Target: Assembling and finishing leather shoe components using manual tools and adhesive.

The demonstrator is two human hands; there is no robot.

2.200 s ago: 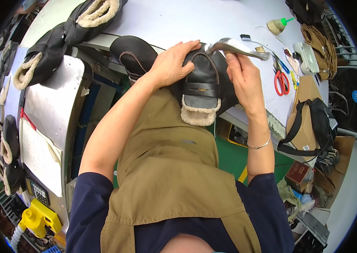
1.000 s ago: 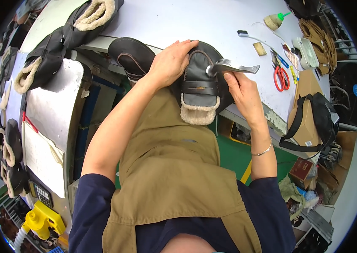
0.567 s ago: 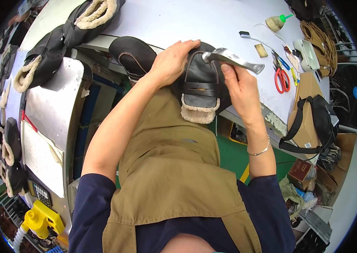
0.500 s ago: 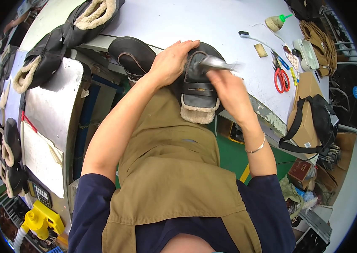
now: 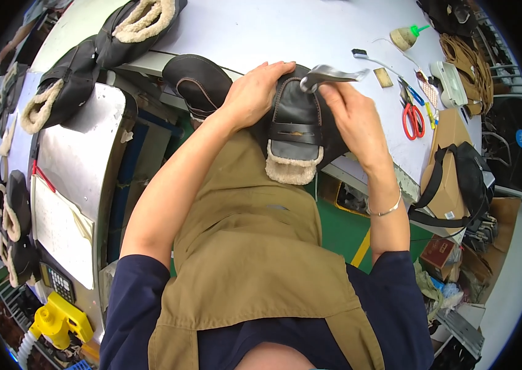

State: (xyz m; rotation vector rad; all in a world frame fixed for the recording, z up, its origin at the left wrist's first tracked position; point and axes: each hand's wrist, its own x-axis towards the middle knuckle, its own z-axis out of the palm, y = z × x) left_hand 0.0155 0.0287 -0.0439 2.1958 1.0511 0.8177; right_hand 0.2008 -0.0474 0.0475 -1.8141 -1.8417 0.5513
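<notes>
A black leather shoe [image 5: 284, 110] with a cream fleece lining rests over my lap at the table's edge, its fleece opening toward me. My left hand [image 5: 255, 97] is wrapped over the shoe's left side near the toe, fingers pressed together on the leather. In my right hand [image 5: 359, 126] is a shiny metal hammer [image 5: 334, 75], slightly blurred; the fingers close round it and its handle is mostly hidden. The hammer's head is over the toe's right side; I cannot tell whether it touches. Another black shoe [image 5: 196, 81] lies just left of my left hand.
On the white table [image 5: 261, 28] to the right lie red-handled scissors [image 5: 413, 120], a brush [image 5: 359, 53], a tan block [image 5: 383, 78] and a green-tipped bottle [image 5: 404, 38]. Fleece-lined shoes [image 5: 141, 28] stand far left. A notebook [image 5: 61, 228] lies on the left metal surface.
The hammer has moved up and to the right, off the middle of the shoe's toe, along with my right hand. My left hand and the shoe have barely shifted.
</notes>
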